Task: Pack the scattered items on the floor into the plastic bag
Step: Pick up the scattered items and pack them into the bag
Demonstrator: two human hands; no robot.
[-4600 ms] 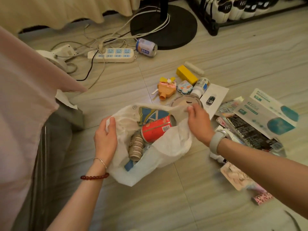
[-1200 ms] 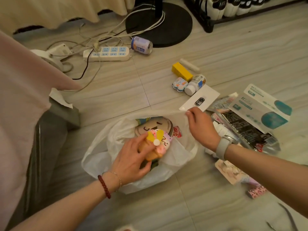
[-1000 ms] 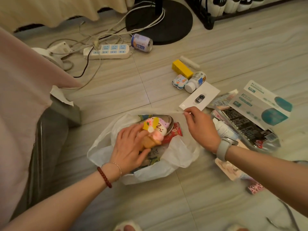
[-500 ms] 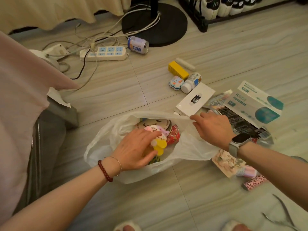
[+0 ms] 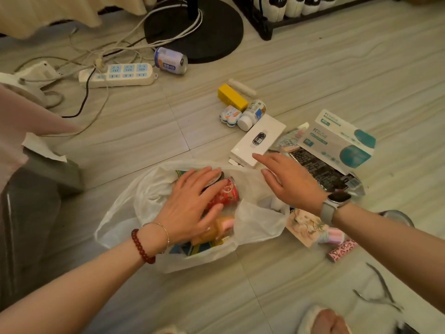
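Observation:
A white plastic bag lies open on the floor with a red can and an orange toy inside. My left hand rests flat, fingers spread, over the can in the bag. My right hand hovers open above the bag's right rim, its fingertips near a white flat box. Beyond it lie a yellow box, a white pill bottle, a small colourful case, a white stick and a pale can.
A mask box, a black packet, cards and a pink leopard tube lie to the right. Nippers lie at the lower right. A power strip with cables and a fan base are behind. A grey bin stands on the left.
My left hand put the orange toy down into the bag and now lies flat over the can. My right hand let go of the bag's rim and opened.

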